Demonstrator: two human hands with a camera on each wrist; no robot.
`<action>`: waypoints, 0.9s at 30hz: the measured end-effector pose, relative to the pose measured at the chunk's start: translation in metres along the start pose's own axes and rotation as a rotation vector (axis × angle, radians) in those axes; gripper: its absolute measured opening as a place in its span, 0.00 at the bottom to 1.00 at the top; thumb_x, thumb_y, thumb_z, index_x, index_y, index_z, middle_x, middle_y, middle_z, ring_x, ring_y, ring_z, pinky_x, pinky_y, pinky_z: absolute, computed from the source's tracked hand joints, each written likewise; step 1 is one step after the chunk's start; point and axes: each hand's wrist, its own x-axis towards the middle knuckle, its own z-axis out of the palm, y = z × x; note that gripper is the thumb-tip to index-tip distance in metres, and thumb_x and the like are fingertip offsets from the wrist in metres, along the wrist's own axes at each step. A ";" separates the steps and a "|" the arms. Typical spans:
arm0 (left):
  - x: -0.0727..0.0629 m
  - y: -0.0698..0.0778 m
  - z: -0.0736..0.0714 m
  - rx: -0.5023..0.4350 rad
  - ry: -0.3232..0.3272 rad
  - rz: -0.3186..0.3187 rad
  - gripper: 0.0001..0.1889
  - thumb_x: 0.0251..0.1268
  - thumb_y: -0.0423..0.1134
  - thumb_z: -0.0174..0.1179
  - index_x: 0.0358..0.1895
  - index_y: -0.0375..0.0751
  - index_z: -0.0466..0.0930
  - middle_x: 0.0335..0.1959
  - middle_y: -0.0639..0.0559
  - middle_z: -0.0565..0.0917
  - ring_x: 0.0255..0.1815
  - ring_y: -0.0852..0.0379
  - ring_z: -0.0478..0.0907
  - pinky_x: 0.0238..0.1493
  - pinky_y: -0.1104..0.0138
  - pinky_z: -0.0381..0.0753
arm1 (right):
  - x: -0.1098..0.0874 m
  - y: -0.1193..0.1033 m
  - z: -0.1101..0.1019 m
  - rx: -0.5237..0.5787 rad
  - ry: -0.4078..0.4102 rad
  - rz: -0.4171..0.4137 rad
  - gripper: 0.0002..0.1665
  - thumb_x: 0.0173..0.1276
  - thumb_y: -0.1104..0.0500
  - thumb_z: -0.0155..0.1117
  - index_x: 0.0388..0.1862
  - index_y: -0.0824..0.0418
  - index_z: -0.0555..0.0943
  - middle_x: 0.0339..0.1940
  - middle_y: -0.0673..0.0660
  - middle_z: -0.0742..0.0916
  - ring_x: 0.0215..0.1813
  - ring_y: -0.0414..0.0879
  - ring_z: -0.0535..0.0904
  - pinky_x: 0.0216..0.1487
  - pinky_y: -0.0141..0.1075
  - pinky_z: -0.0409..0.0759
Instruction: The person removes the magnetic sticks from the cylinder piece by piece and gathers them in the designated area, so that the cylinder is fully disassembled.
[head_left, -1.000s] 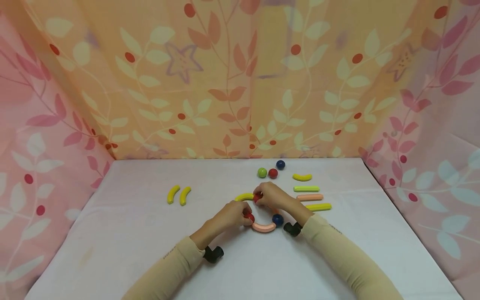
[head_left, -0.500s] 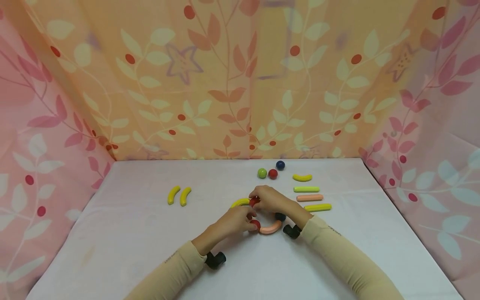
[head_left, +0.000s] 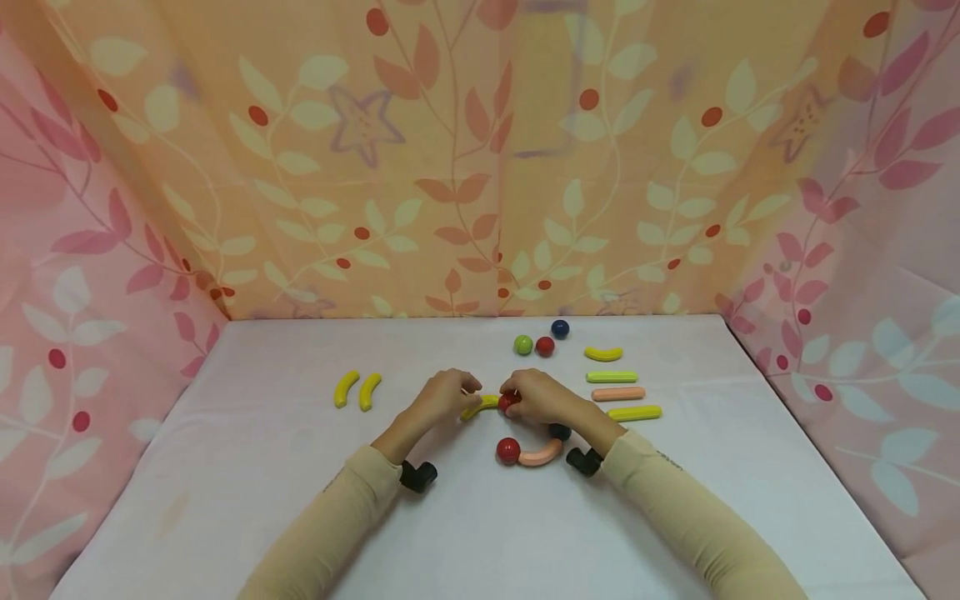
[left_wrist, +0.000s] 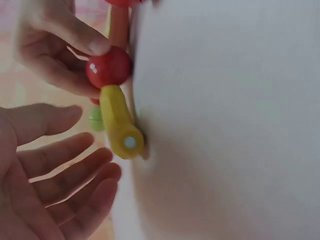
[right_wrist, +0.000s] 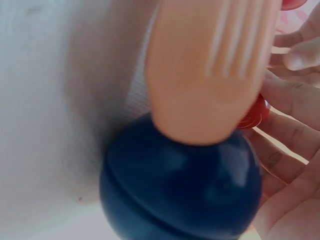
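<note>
In the head view my right hand [head_left: 538, 397] pinches a red ball [left_wrist: 108, 67] joined to a curved yellow rod [left_wrist: 114, 112], whose free end shows a round silvery spot. Beside that rod my left hand [head_left: 444, 397] is held with fingers spread and nothing in them, apart from the rod in the left wrist view. Below the hands, a second red ball [head_left: 507, 451] joins a curved peach rod [head_left: 540, 455], which runs to a dark blue ball [right_wrist: 180, 185]. An orange rod [right_wrist: 210, 75] meets this blue ball. My right hand hides part of the chain.
Behind my hands lie a green ball [head_left: 522, 344], a red ball [head_left: 545, 346] and a blue ball [head_left: 560, 329]. A curved yellow rod [head_left: 603, 354] and several straight rods [head_left: 618, 393] lie to the right. Two curved yellow rods [head_left: 357, 391] are on the left of the white tabletop [head_left: 225, 467].
My left hand has let go of the lower red ball and moved up and left to the yellow rod's free end. The chain has shifted slightly; my right hand still holds its red ball.
</note>
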 end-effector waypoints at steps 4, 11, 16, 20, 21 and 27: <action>0.010 -0.002 0.004 0.033 -0.067 -0.004 0.14 0.60 0.37 0.66 0.48 0.37 0.85 0.42 0.47 0.86 0.41 0.54 0.79 0.47 0.61 0.79 | 0.000 0.000 0.000 0.007 0.005 -0.001 0.20 0.61 0.60 0.71 0.53 0.64 0.83 0.42 0.56 0.85 0.42 0.44 0.77 0.48 0.40 0.78; 0.017 -0.001 0.011 0.062 -0.087 -0.018 0.14 0.58 0.35 0.68 0.48 0.38 0.85 0.44 0.47 0.86 0.45 0.53 0.79 0.53 0.58 0.79 | 0.002 -0.001 0.002 0.025 0.003 0.015 0.20 0.62 0.60 0.71 0.53 0.64 0.83 0.42 0.55 0.85 0.41 0.44 0.76 0.49 0.39 0.78; 0.018 0.000 0.012 0.058 -0.105 -0.056 0.12 0.58 0.34 0.68 0.46 0.39 0.86 0.45 0.47 0.87 0.44 0.54 0.79 0.53 0.59 0.80 | 0.002 -0.001 0.001 0.034 -0.001 0.033 0.20 0.62 0.60 0.71 0.53 0.63 0.83 0.42 0.55 0.85 0.41 0.44 0.76 0.49 0.39 0.78; 0.018 -0.001 0.014 0.041 -0.102 -0.059 0.11 0.57 0.34 0.68 0.44 0.39 0.87 0.41 0.49 0.86 0.39 0.56 0.77 0.48 0.61 0.79 | 0.001 -0.001 0.001 0.042 0.000 0.036 0.20 0.62 0.60 0.71 0.53 0.63 0.83 0.42 0.55 0.85 0.41 0.44 0.76 0.49 0.40 0.78; 0.018 0.000 0.014 0.040 -0.096 -0.062 0.11 0.57 0.35 0.69 0.44 0.40 0.87 0.40 0.49 0.86 0.39 0.56 0.77 0.46 0.62 0.79 | 0.000 -0.001 0.001 0.043 -0.001 0.037 0.20 0.61 0.61 0.71 0.53 0.63 0.83 0.42 0.54 0.85 0.42 0.44 0.76 0.49 0.40 0.79; 0.015 0.002 0.015 0.031 -0.058 -0.101 0.10 0.56 0.36 0.70 0.42 0.42 0.87 0.38 0.49 0.85 0.36 0.55 0.75 0.36 0.67 0.77 | -0.001 -0.001 0.001 0.043 -0.005 0.042 0.20 0.61 0.61 0.71 0.53 0.63 0.83 0.43 0.54 0.85 0.42 0.44 0.76 0.50 0.40 0.79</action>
